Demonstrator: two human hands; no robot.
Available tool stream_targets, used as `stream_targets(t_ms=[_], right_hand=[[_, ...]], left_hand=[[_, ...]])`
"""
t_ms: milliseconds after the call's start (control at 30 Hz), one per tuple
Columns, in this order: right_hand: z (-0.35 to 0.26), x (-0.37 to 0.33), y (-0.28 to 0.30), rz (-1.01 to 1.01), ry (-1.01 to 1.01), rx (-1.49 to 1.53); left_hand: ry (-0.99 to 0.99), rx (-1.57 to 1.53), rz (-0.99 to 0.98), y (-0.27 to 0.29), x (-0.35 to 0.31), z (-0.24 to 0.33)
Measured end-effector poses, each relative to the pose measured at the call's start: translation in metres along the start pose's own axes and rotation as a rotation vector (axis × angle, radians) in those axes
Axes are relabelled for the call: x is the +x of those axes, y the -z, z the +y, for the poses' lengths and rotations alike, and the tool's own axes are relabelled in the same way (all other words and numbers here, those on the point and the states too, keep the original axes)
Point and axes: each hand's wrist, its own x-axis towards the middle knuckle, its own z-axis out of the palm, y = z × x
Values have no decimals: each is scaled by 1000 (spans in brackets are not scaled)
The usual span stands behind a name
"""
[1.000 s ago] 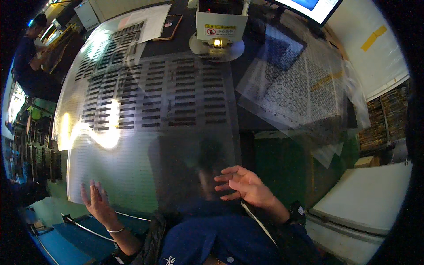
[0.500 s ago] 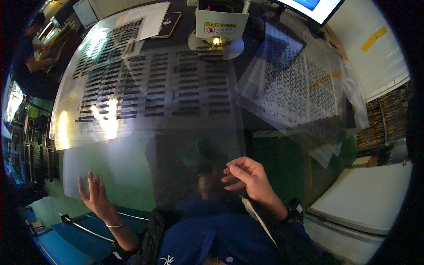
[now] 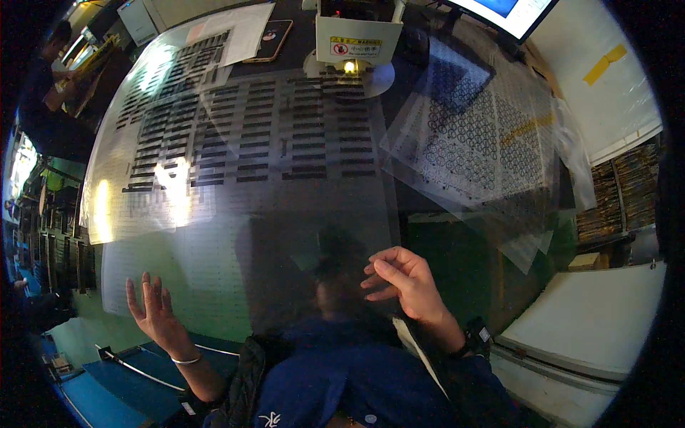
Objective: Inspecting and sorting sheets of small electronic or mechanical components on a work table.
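A large transparent film sheet [image 3: 321, 207] with columns of black bars reaches from the dark table towards me, its near part hanging past the table edge. At its near left corner, my left hand [image 3: 155, 314] is open, fingers spread and pointing up against the film. My right hand [image 3: 405, 284] is curled at the sheet's right edge, which appears to lie between thumb and fingers; the exact contact is hard to see through the clear film. Under the lit head of a small white machine [image 3: 357, 39] lies the sheet's far edge.
More printed films [image 3: 464, 135] lie overlapped on the right, beside a monitor [image 3: 510, 18]. A phone [image 3: 273, 41] and white paper [image 3: 246, 28] are at the back left. A white cabinet [image 3: 592, 321] stands at the right; another person [image 3: 53, 93] works at the far left.
The film sheet has shifted slightly away from me and to the right. Both hands have moved a little the same way, keeping nearly the same pose.
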Motion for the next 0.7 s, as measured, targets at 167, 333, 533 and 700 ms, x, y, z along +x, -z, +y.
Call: stream_targets(t_ms=[167,333,533,700], right_hand=[[-2,0,-2,23,0,-11],[-3,1,-2,21,13,-21],[-3,2,-1,20,20,0],[-5,4,-1,25,19,-13]], left_hand=[[-13,-28,-17,-2,0,-2],[9,-92,-7,-5,0,1],[8,-24,23,-8,0,0],[4,-37,7,-10,1,0]])
